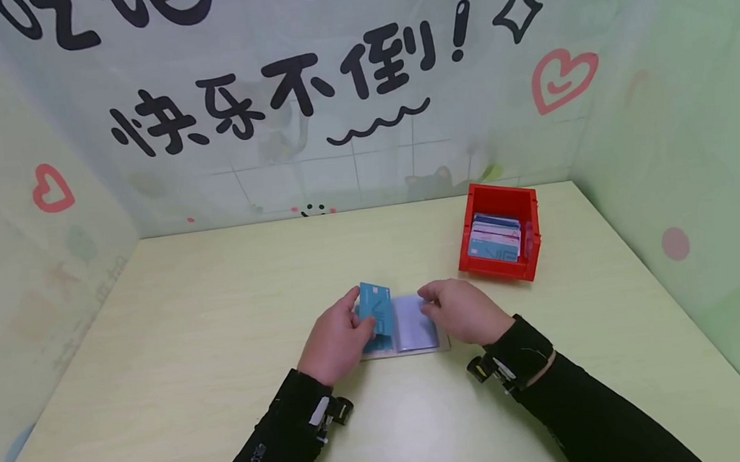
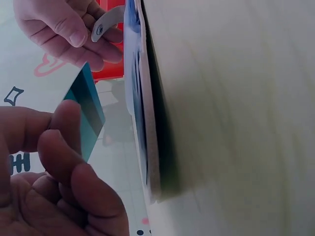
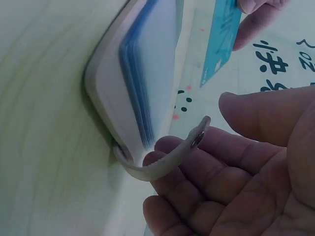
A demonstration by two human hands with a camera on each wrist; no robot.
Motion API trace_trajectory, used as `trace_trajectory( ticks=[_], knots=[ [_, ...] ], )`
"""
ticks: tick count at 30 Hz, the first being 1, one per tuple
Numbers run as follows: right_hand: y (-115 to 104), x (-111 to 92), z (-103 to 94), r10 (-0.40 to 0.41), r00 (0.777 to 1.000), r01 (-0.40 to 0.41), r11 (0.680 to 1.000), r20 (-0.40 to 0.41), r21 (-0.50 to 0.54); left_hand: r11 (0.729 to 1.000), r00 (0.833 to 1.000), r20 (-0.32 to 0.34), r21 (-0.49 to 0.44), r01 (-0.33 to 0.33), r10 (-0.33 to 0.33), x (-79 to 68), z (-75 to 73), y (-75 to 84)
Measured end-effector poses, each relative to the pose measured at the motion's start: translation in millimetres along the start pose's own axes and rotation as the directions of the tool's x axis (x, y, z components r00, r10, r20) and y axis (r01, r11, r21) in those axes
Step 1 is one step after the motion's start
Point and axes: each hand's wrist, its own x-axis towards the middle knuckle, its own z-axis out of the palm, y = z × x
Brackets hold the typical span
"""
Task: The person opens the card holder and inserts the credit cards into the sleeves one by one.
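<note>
In the head view my left hand (image 1: pixel 336 339) pinches a blue card (image 1: pixel 376 304) above the left side of an open card holder (image 1: pixel 415 323). The left wrist view shows this card (image 2: pixel 89 110) raised off the holder, between thumb and fingers. Clear bluish sleeves (image 3: pixel 150 73) are stacked inside the holder, which lies flat on the table. A pale strap with a metal snap (image 3: pixel 165 167) curls up from its edge. My right hand (image 1: pixel 469 312) is at the holder's right side, its fingers loosely bent against the strap and its thumb apart from it.
A red bin (image 1: pixel 497 269) stands at the back right, with several cards (image 1: pixel 494 239) inside it. Printed fabric walls (image 1: pixel 274 173) border the pale table (image 1: pixel 219 301) at the back and both sides.
</note>
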Motion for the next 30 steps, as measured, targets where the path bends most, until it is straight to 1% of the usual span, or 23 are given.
trace_trajectory(
  ticks=[5,9,15,25,30],
  knots=[
    [0.6,0.6,1.0,0.011,1.000,-0.010,0.999,0.025,-0.035,1.000,1.000,0.029,0.029,0.008,-0.008,0.4,0.8,-1.0],
    [1.0,1.7,1.8,0.014,1.000,-0.013,0.999,0.025,-0.051,0.998,0.999,0.052,0.054,0.014,-0.017,0.5,1.5,-1.5],
    [0.8,2.3,2.3,0.020,0.999,-0.018,0.998,0.028,-0.068,0.997,0.996,0.084,0.067,0.034,-0.040,1.2,2.4,-0.1],
    [0.6,3.3,2.2,0.019,1.000,-0.017,0.996,0.025,-0.084,0.996,0.994,0.097,0.084,0.042,-0.050,2.8,4.1,2.0],
    [0.3,3.6,2.5,0.017,0.999,-0.014,0.996,0.030,-0.090,0.993,0.993,0.104,0.112,0.046,-0.057,2.8,5.1,3.1]
  ],
)
